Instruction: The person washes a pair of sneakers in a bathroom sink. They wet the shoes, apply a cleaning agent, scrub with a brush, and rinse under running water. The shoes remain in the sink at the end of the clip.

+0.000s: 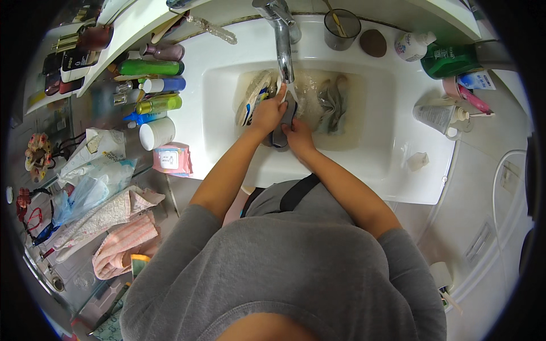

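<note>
A washbasin [401,128] holds cloudy water under a chrome faucet [285,55]. Below the spout, my left hand [268,111] grips a slim white thing [293,91], perhaps a brush, against a grey, sole-shaped piece that looks like a shoe insole [280,137]. My right hand [298,135] pinches the right edge of this piece between thumb and fingers. To the left of my left hand, a light sneaker [252,96] with blue and yellow parts lies in the water. Grey, crumpled cloth-like pieces [332,104] sit in the water on the right. The underside of the grey piece is hidden.
Several bottles and a white jar [157,133] line the basin's left rim beside a pink wipes pack [172,160]. Behind are a dark cup [342,30] with a toothbrush and a brown oval thing [373,43]. Tubes and a green bottle [450,61] stand right.
</note>
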`<state>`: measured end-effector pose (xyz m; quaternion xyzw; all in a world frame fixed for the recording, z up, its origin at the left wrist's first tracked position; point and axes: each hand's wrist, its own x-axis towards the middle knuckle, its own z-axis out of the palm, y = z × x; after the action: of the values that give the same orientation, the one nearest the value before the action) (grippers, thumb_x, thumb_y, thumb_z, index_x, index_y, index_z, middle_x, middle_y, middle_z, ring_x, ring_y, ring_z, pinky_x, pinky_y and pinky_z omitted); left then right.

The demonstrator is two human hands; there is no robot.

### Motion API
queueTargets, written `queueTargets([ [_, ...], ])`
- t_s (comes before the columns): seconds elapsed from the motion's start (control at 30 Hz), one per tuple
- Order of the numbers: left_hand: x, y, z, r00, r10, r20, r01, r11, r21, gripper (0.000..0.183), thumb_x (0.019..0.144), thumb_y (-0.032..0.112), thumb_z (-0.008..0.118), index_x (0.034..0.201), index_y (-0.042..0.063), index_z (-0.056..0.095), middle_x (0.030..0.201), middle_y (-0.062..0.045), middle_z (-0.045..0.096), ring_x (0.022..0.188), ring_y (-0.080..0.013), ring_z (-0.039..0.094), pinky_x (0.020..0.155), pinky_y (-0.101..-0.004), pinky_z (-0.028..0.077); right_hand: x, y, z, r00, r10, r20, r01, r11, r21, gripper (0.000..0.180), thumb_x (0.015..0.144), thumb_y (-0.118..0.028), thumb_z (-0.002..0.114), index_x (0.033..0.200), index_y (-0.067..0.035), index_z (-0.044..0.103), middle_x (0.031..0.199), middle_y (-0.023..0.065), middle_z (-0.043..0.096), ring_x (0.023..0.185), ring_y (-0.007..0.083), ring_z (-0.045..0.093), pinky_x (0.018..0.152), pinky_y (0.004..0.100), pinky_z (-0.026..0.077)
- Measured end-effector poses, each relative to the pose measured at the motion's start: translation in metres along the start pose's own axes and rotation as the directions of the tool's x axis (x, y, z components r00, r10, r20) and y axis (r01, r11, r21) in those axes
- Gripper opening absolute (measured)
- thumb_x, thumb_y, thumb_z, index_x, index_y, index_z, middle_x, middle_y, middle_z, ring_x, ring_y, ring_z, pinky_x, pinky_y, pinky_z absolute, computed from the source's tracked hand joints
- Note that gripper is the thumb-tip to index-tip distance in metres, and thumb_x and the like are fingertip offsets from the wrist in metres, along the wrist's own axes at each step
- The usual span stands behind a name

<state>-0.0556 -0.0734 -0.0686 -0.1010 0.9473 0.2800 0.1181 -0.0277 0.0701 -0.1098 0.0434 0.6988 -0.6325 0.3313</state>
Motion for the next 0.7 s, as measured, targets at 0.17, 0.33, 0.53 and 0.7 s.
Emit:
queueTargets([
  [0.17,-0.053,0.037,-0.049,0.960,-0.273,0.056,0.266,0.841,-0.471,0.055,0.101,0.020,0.056,0.153,0.020,0.041,0.060,-0.005,0.057,0.054,-0.0125,0.055,0.056,-0.0304,0.047,0.001,-0.003,-0.007,0.999,0.053,-0.014,-0.052,0.998,0.043,0.017,0.093,-0.015,0.065,0.095,0.002,0.064,0.080,0.0117,0.066,0.072,0.0222,0.061,0.068,0.0370,0.047],
  [0.33,-0.090,0.044,-0.047,0.968,-0.165,0.189,0.217,0.929,-0.299,0.053,0.101,0.022,0.055,0.152,0.022,0.043,0.066,-0.010,0.060,0.056,-0.0228,0.060,0.060,-0.0350,0.048,0.005,0.010,-0.003,0.999,0.032,-0.006,-0.032,0.997,0.076,0.018,0.091,-0.016,0.065,0.093,0.003,0.065,0.078,0.0153,0.067,0.071,0.0278,0.064,0.068,0.0403,0.048],
  [0.53,-0.040,0.055,-0.038,1.000,0.015,0.008,-0.016,0.987,0.160,0.064,0.093,0.015,0.053,0.154,0.014,0.035,0.109,-0.029,0.063,0.087,-0.0462,0.065,0.079,-0.0515,0.054,0.006,0.014,0.000,1.000,0.026,0.016,-0.028,0.994,0.110,0.017,0.091,-0.014,0.064,0.095,0.002,0.067,0.084,0.0160,0.070,0.075,0.0253,0.066,0.070,0.0395,0.049],
  [0.7,-0.037,0.059,-0.029,0.978,-0.131,0.164,0.069,0.938,0.341,0.064,0.097,0.020,0.052,0.155,0.009,0.030,0.095,-0.025,0.066,0.083,-0.0407,0.068,0.069,-0.0490,0.055,0.005,-0.001,-0.002,0.994,0.100,0.038,-0.105,0.975,0.194,0.017,0.090,-0.013,0.064,0.096,0.002,0.067,0.082,0.0157,0.070,0.074,0.0236,0.066,0.069,0.0388,0.049],
])
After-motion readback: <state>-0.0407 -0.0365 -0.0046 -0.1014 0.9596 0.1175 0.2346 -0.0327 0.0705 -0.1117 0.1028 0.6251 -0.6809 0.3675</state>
